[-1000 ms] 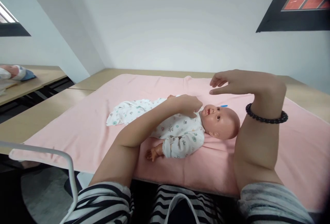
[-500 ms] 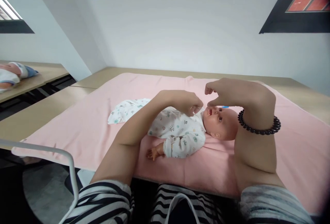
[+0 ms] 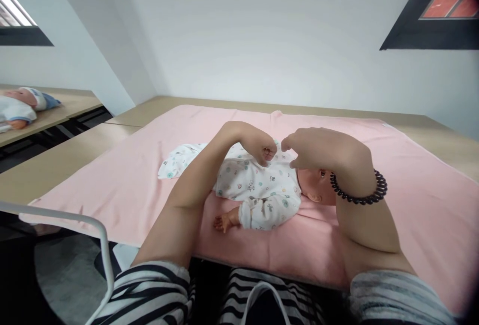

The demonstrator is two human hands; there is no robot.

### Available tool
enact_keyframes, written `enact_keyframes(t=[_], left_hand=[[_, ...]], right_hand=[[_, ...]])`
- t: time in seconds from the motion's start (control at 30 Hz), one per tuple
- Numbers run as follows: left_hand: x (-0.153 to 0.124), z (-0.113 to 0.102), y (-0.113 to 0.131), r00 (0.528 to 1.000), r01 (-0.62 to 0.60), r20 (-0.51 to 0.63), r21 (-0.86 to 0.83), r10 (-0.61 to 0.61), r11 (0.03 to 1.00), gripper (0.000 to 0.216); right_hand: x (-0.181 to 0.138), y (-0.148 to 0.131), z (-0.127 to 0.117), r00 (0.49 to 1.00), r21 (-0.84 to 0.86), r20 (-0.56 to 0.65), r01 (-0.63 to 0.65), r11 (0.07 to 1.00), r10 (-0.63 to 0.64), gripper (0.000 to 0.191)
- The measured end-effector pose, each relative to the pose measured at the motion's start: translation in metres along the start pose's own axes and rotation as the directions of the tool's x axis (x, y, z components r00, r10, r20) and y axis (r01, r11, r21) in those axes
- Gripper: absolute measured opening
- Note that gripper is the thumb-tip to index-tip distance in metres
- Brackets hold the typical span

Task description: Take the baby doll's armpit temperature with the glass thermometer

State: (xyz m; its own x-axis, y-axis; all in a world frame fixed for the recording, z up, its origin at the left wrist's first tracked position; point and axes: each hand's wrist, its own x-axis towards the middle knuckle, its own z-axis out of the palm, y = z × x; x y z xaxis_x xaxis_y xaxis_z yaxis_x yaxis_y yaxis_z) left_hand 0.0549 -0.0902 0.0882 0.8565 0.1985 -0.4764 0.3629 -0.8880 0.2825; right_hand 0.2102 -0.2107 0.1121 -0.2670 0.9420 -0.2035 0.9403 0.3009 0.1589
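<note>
Surface: a light wooden worktop (image 3: 67, 160) in an L arrangement, covered over most of its width by one pink blanket (image 3: 411, 175). The room has plain white walls and a dark-framed window at each upper corner of the view. A white tubular frame (image 3: 101, 235) stands at lower left.

Count: two dolls. One baby doll (image 3: 262, 190) lies on its back on the pink blanket, head to the right, dressed in one white printed romper (image 3: 258, 182); its near bare hand rests on the blanket. A second doll (image 3: 15, 108) lies on a separate wooden worktop at far left.

Hands: two, both of the person wearing striped sleeves. The left hand (image 3: 258, 145) is over the doll's chest near the collar, fingers curled shut in a pinch on the romper fabric. The right hand (image 3: 318, 148), with one black bead bracelet (image 3: 359, 190) on the wrist, is over the doll's face and neck, fingers curled close to the left hand's; whether this grip has hold of the fabric cannot be determined.

Containers: none in view.
</note>
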Motion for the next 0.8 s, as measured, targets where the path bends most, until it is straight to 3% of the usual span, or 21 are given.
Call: enact_keyframes(t=[0.17,0.37,0.57,0.8], left_hand=[[0.007,0.000,-0.004,0.997,-0.066,0.039,-0.032,0.068,0.997,0.017],[0.012,0.006,0.007,0.983,0.161,-0.104,0.098,-0.150,0.982,0.012],[0.014,0.017,0.036,0.942,0.314,-0.204,0.259,-0.266,0.913,0.016],[0.023,0.023,0.044,0.936,0.340,-0.223,0.383,-0.271,0.859,0.027]], right_hand=[[-0.008,0.000,0.003,0.999,-0.017,-0.042,0.000,1.000,-0.001,0.044],[-0.005,0.008,0.004,0.998,0.002,-0.049,-0.026,1.000,0.026,0.048],[-0.006,0.010,0.002,0.999,0.055,-0.053,-0.010,0.998,0.013,0.042],[-0.007,0.014,0.004,0.996,0.105,-0.091,0.031,0.994,-0.022,0.040]])
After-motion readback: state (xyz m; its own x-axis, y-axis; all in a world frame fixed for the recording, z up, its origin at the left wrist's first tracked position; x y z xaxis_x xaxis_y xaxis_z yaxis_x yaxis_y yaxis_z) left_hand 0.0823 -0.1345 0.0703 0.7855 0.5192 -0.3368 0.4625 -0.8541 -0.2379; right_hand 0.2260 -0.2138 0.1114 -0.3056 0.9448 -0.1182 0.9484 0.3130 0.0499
